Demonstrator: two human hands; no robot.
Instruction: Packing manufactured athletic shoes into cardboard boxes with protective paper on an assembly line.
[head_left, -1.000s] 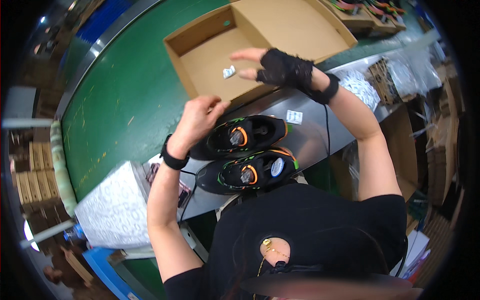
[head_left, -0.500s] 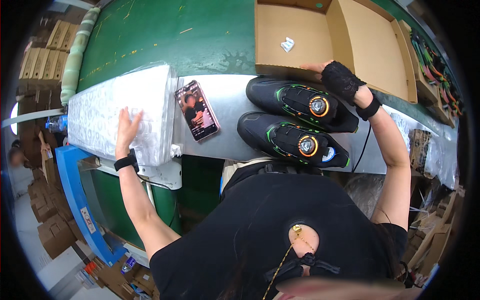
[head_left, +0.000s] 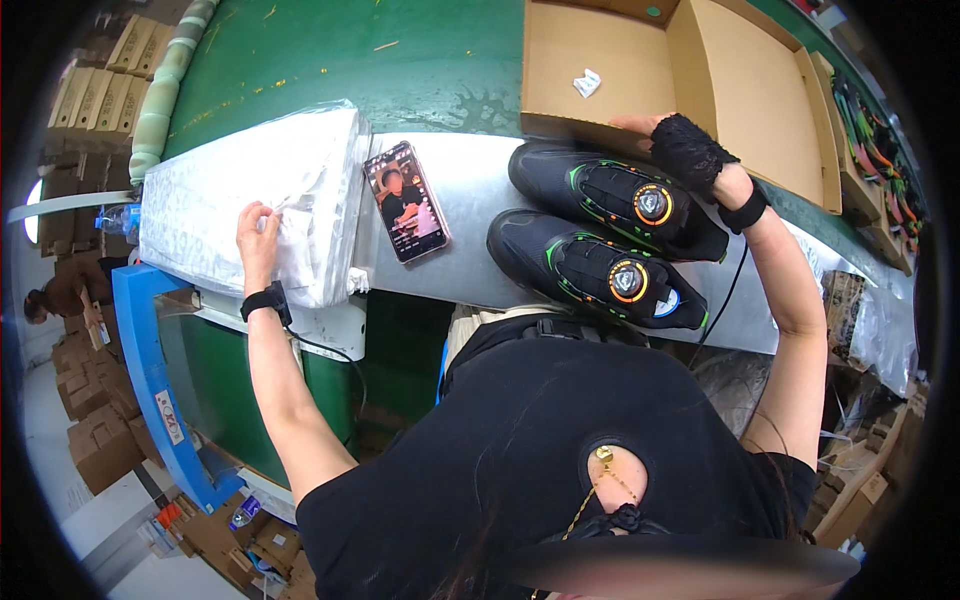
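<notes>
My left hand (head_left: 257,238) is over a stack of white printed wrapping paper (head_left: 215,185) in clear plastic, at the left. Its fingertips are pinched at the top sheet, which is creased and lifted beside them. My right hand (head_left: 685,150), in a black lace fingerless glove, grips the near wall of an open brown shoebox (head_left: 620,50); part of its fingers is hidden. A small crumpled white packet (head_left: 587,83) lies in the box. Below it, two black cycling shoes (head_left: 605,195) with orange-ringed dials and green trim sit side by side, toes left.
A phone (head_left: 408,203) playing a video lies between the stack and the shoes on the metal worktop (head_left: 450,270). Behind runs a green table (head_left: 420,70). A blue-framed machine (head_left: 150,380) stands at lower left. A black cable (head_left: 722,310) hangs beside the shoes.
My left hand's spread fingers have closed into a pinch, and the top paper has wrinkled up. My right hand stays at the box wall. The whole view has shifted slightly.
</notes>
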